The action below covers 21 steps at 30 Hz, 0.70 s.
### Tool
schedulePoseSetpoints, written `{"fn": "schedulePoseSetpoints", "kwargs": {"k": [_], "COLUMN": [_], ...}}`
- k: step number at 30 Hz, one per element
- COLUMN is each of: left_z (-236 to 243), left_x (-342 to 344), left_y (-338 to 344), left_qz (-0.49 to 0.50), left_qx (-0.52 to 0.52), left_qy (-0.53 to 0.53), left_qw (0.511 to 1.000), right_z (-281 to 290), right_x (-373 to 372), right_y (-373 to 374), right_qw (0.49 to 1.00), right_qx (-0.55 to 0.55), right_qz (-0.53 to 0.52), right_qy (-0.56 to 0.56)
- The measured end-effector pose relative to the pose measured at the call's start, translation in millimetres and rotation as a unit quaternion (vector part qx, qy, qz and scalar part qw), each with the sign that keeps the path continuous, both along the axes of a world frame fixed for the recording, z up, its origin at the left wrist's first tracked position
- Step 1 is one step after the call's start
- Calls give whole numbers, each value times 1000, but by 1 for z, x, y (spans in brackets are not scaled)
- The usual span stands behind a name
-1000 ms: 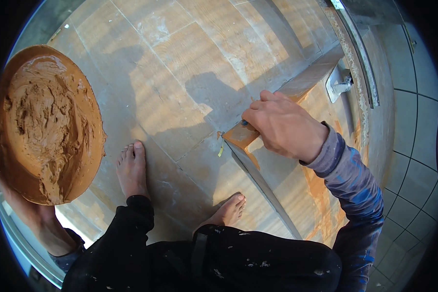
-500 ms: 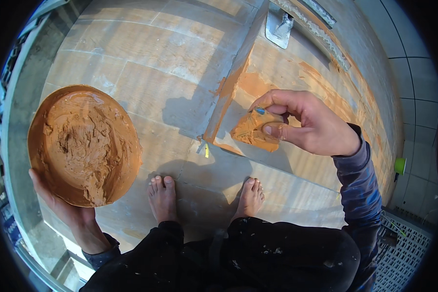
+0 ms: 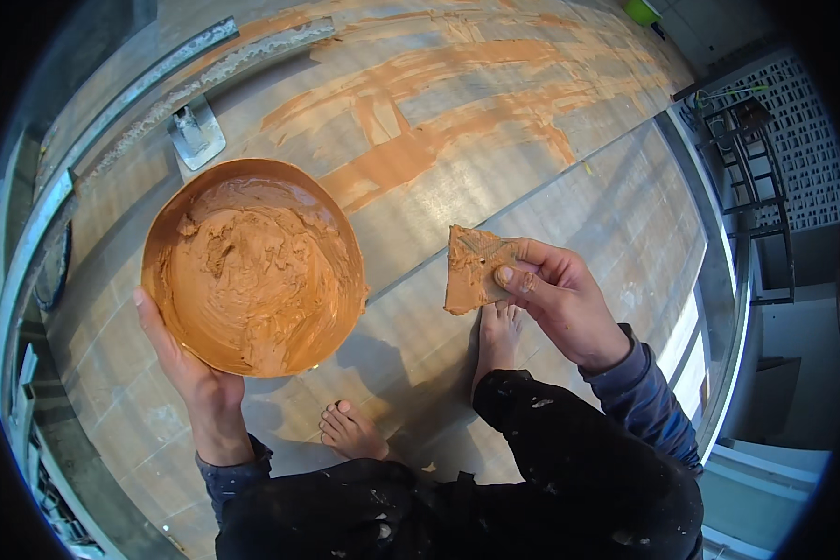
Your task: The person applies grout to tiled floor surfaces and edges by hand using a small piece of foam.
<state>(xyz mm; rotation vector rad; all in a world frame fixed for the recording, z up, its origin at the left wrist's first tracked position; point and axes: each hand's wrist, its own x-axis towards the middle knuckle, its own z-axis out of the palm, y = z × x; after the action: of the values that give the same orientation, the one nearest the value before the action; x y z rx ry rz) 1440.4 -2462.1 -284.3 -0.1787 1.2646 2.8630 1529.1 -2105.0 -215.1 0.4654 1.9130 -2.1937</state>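
Observation:
My left hand (image 3: 203,385) is closed on a round brown bowl (image 3: 252,170), supporting it from below at its near left side. Thick orange-brown paste (image 3: 261,271) lies inside, smeared up the walls. Between the thumb and fingers of my right hand (image 3: 569,301) is a small flat scraper (image 3: 467,273), its face coated with the same paste. The scraper is held up to the right of the bowl, apart from it, above my right foot. Paste also sticks to my right thumb.
Orange paste streaks (image 3: 392,159) cover part of the tiled surface ahead. A steel trowel (image 3: 198,140) lies beside long metal bars (image 3: 224,70) at the far left. A black metal frame (image 3: 779,210) stands at the right, and a green tub (image 3: 642,11) sits at the far edge.
The view has swung to the right, and my feet have shifted. My right hand with the scraper has left the step's corner and come nearer the bowl. The bowl stays in my left hand.

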Motion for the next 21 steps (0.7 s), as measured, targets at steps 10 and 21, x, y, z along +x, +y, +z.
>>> {"fn": "schedulePoseSetpoints", "kwargs": {"k": [10, 21], "left_z": [42, 107], "left_x": [29, 40], "left_y": [228, 279], "left_qz": [-121, 59], "left_qx": [-100, -166], "left_qy": [-34, -3], "left_qw": [987, 984], "right_z": [23, -12], "right_x": [81, 95], "right_y": [104, 230], "right_qw": [971, 939], "right_qx": [81, -215], "right_qz": [-80, -250], "right_qy": [212, 98]}}
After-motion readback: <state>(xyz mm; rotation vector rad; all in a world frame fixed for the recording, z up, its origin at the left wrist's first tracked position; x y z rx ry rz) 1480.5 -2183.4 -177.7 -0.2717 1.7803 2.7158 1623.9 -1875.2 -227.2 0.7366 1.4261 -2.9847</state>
